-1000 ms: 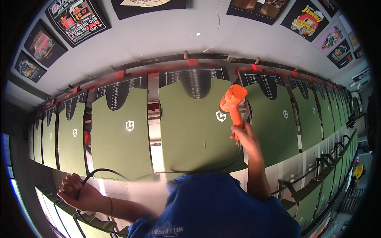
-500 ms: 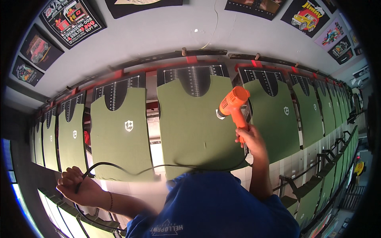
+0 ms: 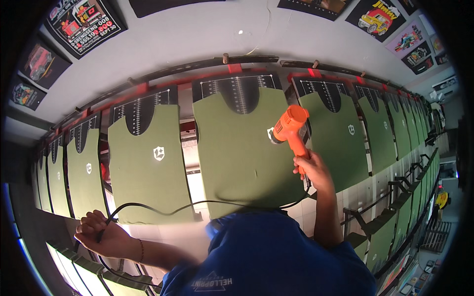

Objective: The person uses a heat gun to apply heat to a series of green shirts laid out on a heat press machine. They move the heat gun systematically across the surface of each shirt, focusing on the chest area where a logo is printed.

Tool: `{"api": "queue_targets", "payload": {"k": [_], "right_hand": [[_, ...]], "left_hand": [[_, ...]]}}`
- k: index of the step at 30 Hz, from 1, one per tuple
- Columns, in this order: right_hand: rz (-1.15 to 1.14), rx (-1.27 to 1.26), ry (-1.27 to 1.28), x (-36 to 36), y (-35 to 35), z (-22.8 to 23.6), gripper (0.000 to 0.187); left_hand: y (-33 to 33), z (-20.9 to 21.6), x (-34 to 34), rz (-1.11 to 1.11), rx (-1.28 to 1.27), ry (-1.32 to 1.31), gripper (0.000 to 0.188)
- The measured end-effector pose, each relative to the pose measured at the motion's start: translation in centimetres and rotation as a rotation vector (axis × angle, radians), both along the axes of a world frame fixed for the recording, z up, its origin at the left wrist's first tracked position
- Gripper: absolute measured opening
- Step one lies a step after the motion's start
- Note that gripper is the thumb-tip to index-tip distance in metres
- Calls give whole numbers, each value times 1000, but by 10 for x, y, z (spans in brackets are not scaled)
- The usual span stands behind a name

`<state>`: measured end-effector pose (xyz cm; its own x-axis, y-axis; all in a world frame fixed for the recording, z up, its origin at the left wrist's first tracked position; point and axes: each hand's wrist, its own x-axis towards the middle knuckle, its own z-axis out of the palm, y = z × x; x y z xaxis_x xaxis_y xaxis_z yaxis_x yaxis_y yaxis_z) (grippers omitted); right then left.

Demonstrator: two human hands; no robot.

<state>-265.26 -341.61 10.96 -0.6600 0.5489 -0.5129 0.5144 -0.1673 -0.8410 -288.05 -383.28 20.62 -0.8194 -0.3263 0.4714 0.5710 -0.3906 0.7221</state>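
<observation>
Orange heat gun [image 3: 292, 126] hangs over the right side of the middle green shirt [image 3: 237, 158]; right grip [image 3: 314, 171] closed round it. Its nozzle [image 3: 276, 140] now hides most of the white badge [image 3: 270, 131], nearly whole a second ago; aim seems to fall there. Left grip [image 3: 101, 234], near left, clasps black cord [image 3: 212, 201]. Another shirt [image 3: 143, 182] lies left.

Bright light is glaring at lower left, bleaching the fabric [image 3: 66, 264] there. A shadow is darkening the central shirt [image 3: 237, 153] toward its hem. Fisheye distortion is bowing the rail [image 3: 187, 65]; black is filling the corners.
</observation>
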Motion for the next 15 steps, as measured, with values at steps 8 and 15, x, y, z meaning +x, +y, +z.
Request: {"api": "queue_targets", "payload": {"k": [8,15], "right_hand": [[17,81,39,4,2,5,25],[86,-87,126,38,67,-4,22]], "left_hand": [[16,15,13,-165,83,-3,40],[80,32,70,289,-151,-201,41]]}}
